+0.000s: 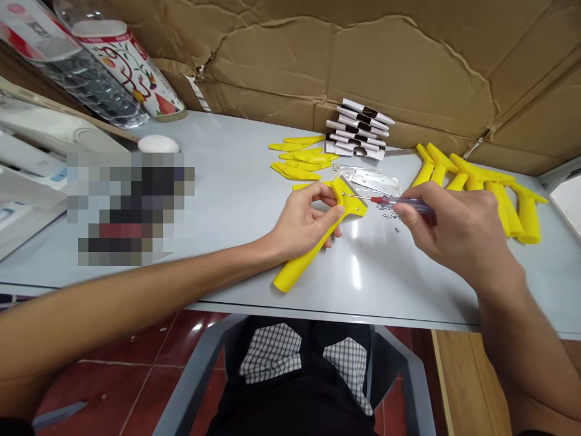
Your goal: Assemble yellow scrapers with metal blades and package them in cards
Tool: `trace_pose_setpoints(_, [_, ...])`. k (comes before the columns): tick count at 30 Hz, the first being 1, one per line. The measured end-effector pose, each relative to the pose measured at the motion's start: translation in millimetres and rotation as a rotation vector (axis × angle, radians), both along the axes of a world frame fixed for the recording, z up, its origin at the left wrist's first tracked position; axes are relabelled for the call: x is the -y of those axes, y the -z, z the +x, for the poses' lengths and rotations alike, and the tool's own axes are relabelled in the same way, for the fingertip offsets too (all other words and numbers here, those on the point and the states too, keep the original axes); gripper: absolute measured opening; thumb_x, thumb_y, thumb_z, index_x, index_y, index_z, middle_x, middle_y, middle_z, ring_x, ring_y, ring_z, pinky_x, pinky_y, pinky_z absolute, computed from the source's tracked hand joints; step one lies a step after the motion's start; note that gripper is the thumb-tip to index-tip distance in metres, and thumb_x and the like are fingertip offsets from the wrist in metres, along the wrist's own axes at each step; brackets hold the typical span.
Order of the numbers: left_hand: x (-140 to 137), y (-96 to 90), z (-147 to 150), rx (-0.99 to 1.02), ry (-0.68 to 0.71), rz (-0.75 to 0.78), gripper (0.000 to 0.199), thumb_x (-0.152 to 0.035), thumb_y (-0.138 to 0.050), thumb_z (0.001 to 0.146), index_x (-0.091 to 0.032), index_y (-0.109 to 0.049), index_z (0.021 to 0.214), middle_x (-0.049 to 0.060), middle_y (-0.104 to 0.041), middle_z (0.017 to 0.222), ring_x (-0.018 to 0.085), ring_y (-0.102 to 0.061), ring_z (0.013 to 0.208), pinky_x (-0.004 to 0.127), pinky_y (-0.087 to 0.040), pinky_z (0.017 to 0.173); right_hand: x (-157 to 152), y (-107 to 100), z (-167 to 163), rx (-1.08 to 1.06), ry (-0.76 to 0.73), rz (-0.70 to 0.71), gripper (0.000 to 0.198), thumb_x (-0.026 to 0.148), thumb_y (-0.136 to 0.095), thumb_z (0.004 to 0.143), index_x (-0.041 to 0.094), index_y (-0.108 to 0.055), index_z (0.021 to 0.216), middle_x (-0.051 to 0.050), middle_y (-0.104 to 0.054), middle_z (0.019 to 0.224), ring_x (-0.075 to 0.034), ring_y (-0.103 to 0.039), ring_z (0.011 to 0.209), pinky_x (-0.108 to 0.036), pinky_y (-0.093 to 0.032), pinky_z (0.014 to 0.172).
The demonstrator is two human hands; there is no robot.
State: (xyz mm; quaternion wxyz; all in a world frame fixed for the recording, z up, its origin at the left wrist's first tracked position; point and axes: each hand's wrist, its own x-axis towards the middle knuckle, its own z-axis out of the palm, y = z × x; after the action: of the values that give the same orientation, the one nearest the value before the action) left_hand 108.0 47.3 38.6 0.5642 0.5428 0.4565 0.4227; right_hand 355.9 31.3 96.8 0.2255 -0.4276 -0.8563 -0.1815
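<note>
My left hand [306,219] pinches the yellow handle [300,266] over the counter [245,200]; on my feed, my right hand [463,233] grips the screwdriver [389,200], tip at 1 of the handle's 2 visible screws [357,209].

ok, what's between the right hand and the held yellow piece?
The screwdriver, its thin shaft and red collar spanning the gap; small metal pieces lie below. Head view.

On the table [236,181], I see screws [388,215] right of the held handle [306,259], other handles [476,173] farther right, bottles [136,72] far left.
</note>
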Motion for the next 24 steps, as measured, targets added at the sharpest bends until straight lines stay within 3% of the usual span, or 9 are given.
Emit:
trace_pose_setpoints(2, [0.2, -0.3, -0.1, -0.003, -0.003, 0.007, 0.018, -0.021, -0.074, 0.094, -0.018, -0.057, 0.098, 0.008, -0.068, 0.112, 0.009, -0.069, 0.050, 0.022, -0.052, 0.036, -2.1, 1.7, 1.1, 0.015, -0.004, 0.044, 0.046, 0.051, -0.050, 0.112, 0.021, -0.069, 0.084, 0.000, -0.054, 0.049, -0.018, -0.053, 0.044, -0.034, -0.026, 0.049])
trace_pose_setpoints(4, [0.3, -0.4, -0.2, -0.005, -0.013, 0.012, 0.018, -0.022, -0.075, 0.094, -0.018, -0.058, 0.098, 0.009, -0.068, 0.115, 0.010, -0.070, 0.051, 0.023, -0.053, 0.036, -1.1, 0.5, 0.2, 0.005, 0.010, 0.005, 0.039, 0.051, -0.055, 0.109, 0.020, -0.070, 0.092, -0.001, -0.058, 0.053, -0.020, -0.057, 0.047, -0.034, -0.029, 0.050])
trace_pose_setpoints(7, [0.4, -0.4, -0.2, 0.004, -0.010, 0.003, 0.020, -0.024, -0.076, 0.093, -0.018, -0.057, 0.097, 0.010, -0.069, 0.116, 0.009, -0.070, 0.051, 0.023, -0.053, 0.036, 4.0, -4.8, -2.7, -0.043, 0.021, -0.140, 0.027, 0.043, -0.062, 0.104, 0.020, -0.069, 0.115, -0.007, -0.075, 0.075, -0.024, -0.066, 0.058, -0.037, -0.038, 0.053])
trace_pose_setpoints(9, [0.4, -0.4, -0.2, 0.013, -0.002, -0.004, 0.022, -0.024, -0.077, 0.093, -0.019, -0.056, 0.098, 0.009, -0.070, 0.112, 0.008, -0.068, 0.050, 0.022, -0.052, 0.036, 5.8, -6.9, -3.2, -0.060, 0.009, -0.202, 0.021, 0.037, -0.058, 0.105, 0.024, -0.068, 0.119, -0.009, -0.080, 0.091, -0.025, -0.070, 0.066, -0.038, -0.043, 0.056])
trace_pose_setpoints(11, [0.5, -0.4, -0.2, 0.009, -0.001, -0.007, 0.022, -0.024, -0.077, 0.093, -0.019, -0.056, 0.098, 0.008, -0.070, 0.111, 0.008, -0.067, 0.049, 0.022, -0.052, 0.036, 4.4, -5.9, -1.7, -0.062, -0.002, -0.149, 0.019, 0.039, -0.057, 0.108, 0.025, -0.070, 0.111, -0.007, -0.079, 0.087, -0.024, -0.070, 0.066, -0.037, -0.043, 0.057])
trace_pose_setpoints(15, [0.8, -0.3, -0.1, -0.007, -0.007, 0.008, 0.020, -0.023, -0.076, 0.093, -0.018, -0.057, 0.097, 0.010, -0.069, 0.117, 0.008, -0.069, 0.051, 0.022, -0.053, 0.036, -0.7, -1.6, 1.3, -0.070, -0.034, 0.014, 0.033, 0.050, -0.061, 0.108, 0.021, -0.073, 0.098, 0.000, -0.062, 0.055, -0.020, -0.059, 0.050, -0.035, -0.035, 0.050])
trace_pose_setpoints(19, [0.7, -0.5, 0.0, 0.005, -0.003, 0.006, 0.021, -0.024, -0.076, 0.093, -0.018, -0.056, 0.098, 0.009, -0.069, 0.114, 0.008, -0.070, 0.053, 0.021, -0.053, 0.037, 2.7, -3.3, -1.4, -0.102, -0.006, -0.185, 0.026, 0.040, -0.063, 0.104, 0.022, -0.068, 0.121, -0.007, -0.077, 0.084, -0.022, -0.066, 0.059, -0.038, -0.041, 0.055])
trace_pose_setpoints(21, [0.7, -0.9, 0.0, 0.008, 0.004, -0.007, 0.022, -0.023, -0.076, 0.093, -0.018, -0.056, 0.098, 0.008, -0.070, 0.110, 0.008, -0.069, 0.052, 0.021, -0.053, 0.037, 4.3, -3.7, -2.4, -0.137, -0.021, -0.208, 0.020, 0.035, -0.063, 0.103, 0.023, -0.067, 0.119, -0.010, -0.080, 0.098, -0.024, -0.071, 0.067, -0.038, -0.045, 0.058])
trace_pose_setpoints(24, [0.7, -1.3, 0.0, 0.002, -0.005, 0.003, 0.020, -0.022, -0.076, 0.093, -0.018, -0.057, 0.098, 0.009, -0.069, 0.113, 0.009, -0.070, 0.052, 0.022, -0.053, 0.037, 2.9, -2.5, -2.1, -0.131, -0.016, -0.143, 0.015, 0.039, -0.061, 0.105, 0.025, -0.068, 0.107, -0.006, -0.076, 0.082, -0.025, -0.069, 0.063, -0.039, -0.043, 0.057])
